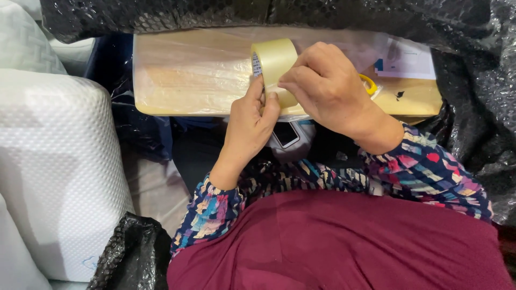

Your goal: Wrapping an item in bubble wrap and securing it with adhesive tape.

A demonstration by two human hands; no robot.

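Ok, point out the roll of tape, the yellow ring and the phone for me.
roll of tape (277, 59), head view, on its pale outer band.
yellow ring (371, 83), head view, on the curved part showing past the right hand.
phone (286, 133), head view, on its dark screen.

We count one roll of pale tape (274, 62), one flat tan parcel in clear wrap (199, 75) bearing one white label (411, 59), one yellow ring-shaped item (370, 83), one phone (286, 133), two white textured cushions (54, 172), and two hands: left hand (250, 126), right hand (325, 88).
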